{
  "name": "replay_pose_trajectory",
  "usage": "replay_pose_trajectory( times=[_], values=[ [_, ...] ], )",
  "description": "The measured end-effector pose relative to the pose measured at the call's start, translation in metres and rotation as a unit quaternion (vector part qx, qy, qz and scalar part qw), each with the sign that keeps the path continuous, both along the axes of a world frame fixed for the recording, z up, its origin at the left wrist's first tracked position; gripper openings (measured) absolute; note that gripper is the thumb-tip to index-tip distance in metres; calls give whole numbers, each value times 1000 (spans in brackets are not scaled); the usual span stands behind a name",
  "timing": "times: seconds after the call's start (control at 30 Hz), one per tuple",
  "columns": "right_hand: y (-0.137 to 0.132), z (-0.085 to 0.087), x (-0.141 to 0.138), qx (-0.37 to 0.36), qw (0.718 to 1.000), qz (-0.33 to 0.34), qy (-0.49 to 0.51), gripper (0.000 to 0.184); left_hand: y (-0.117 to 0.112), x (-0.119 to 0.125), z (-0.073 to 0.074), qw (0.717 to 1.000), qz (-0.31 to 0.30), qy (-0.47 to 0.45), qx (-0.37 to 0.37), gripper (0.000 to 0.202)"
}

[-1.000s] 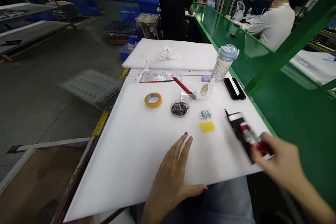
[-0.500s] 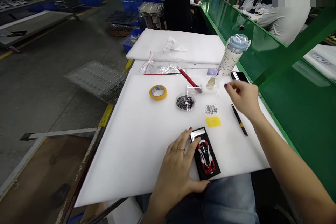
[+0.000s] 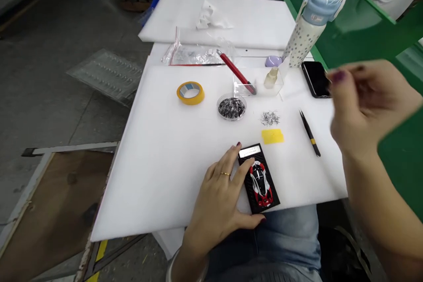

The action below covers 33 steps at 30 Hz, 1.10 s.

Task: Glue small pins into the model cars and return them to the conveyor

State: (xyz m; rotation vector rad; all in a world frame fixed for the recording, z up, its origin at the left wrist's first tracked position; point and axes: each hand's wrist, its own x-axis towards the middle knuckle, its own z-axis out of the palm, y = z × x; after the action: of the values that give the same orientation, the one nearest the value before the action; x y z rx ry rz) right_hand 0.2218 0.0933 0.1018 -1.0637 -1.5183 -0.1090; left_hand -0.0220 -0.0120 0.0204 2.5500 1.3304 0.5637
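Note:
My left hand [image 3: 220, 189] rests on the foam-covered table and grips the black display base [image 3: 248, 185] of a small red, white and black model car [image 3: 261, 183]. Its thumb is at the base's near edge, its fingers along the left side and far corner. My right hand [image 3: 366, 105] is raised at the right, blurred, with the fingers pinched together; whatever is in them cannot be made out. Below and left of it lie black tweezers [image 3: 309, 133]. Beyond the base are a yellow pad [image 3: 272, 136], a scatter of fine black bits [image 3: 270, 118] and a round dish [image 3: 231, 107] of similar bits.
A roll of yellow tape [image 3: 191, 93], a red craft knife [image 3: 236, 72], a small bottle [image 3: 271, 78] in a clear tray, and a plastic bag [image 3: 198, 53] lie farther back. A phone [image 3: 315, 79] and a tall dotted flask [image 3: 310, 24] stand near the green partition [image 3: 350, 31].
My right hand has moved right, up and closer to the camera. The view has tilted down and come nearer. My left hand keeps its grip on the base.

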Motion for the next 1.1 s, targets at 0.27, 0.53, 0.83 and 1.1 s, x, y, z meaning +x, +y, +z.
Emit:
replay_pose_trajectory(
  times=[0.27, 0.53, 0.83, 1.1],
  values=[
    [-90, -72, -22, -353, 858, 77, 364, 24, 1, 0, 0, 1000, -11, 16, -24, 123],
    [-94, -81, -22, -373, 866, 80, 322, 21, 1, 0, -1, 1000, -11, 17, -20, 121],
    [-94, -82, -24, -382, 873, 68, 297, 24, 1, -2, 1, 999, -14, 16, -40, 111],
    [-62, -44, -10, -205, 943, 39, 259, 17, 1, 0, 1, 999, -18, 15, -33, 117]
  ],
)
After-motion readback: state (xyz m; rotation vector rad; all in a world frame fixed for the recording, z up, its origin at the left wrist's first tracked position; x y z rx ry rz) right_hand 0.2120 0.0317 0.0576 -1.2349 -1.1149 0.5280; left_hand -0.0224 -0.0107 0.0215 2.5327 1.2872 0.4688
